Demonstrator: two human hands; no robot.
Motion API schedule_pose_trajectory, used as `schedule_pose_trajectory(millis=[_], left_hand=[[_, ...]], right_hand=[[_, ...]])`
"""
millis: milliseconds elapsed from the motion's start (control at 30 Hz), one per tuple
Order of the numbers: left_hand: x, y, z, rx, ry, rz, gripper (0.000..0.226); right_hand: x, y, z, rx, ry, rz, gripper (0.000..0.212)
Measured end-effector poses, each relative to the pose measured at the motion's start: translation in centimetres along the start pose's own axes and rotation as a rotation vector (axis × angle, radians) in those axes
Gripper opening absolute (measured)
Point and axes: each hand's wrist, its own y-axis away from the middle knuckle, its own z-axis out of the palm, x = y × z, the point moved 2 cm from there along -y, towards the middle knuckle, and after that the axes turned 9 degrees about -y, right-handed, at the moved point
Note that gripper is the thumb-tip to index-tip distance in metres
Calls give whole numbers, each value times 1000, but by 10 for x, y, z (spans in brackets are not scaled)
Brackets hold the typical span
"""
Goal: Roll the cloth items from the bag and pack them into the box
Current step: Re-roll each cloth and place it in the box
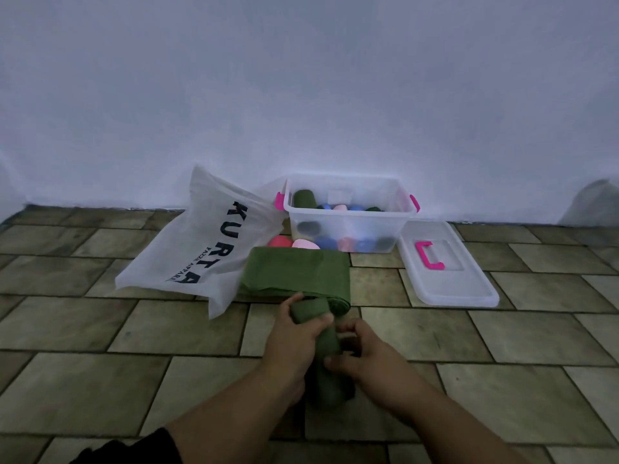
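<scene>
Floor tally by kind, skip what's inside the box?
bag: 1
box: 1
lid: 1
green cloth, gripped by left hand and right hand: 1
loose rolls by the box: 2 (red roll, pink roll)
Total: 6

L hand (294, 341) curled round green roll (330, 341), R hand (366, 358) likewise

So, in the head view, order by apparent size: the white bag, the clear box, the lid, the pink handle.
White bag, largest.
Clear box and lid look alike; the lid lies nearer the camera, so I do not rank them.
Pink handle, smallest.
</scene>
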Motion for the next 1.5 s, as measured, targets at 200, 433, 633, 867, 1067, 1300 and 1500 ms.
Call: schedule_pose_trajectory(millis=[200, 433, 633, 867, 1067, 1300, 1500], left_hand=[[94, -36, 24, -130, -333, 489, 69], [174, -150, 31, 226, -1308, 318, 85], [161, -185, 28, 185, -1389, 194, 84], [159, -189, 24, 153, -1455, 225, 86], [159, -187, 26, 173, -1472, 229, 86], [153, -151, 25, 287, -1357, 510, 79], [81, -78, 53, -168, -1086, 458, 61]], right_hand=[[-69, -46, -30, -7, -34, -300, 48], [-165, -160, -77, 509, 210, -477, 36], [-175, -242, -63, 280, 924, -6, 34], [-167, -273, -50, 45, 1379, 183, 40], [-159, -281, -57, 315, 1185, 93, 30], [-125, -185, -58, 742, 242, -731, 16], [-34, -138, -59, 528, 312, -78, 12]])
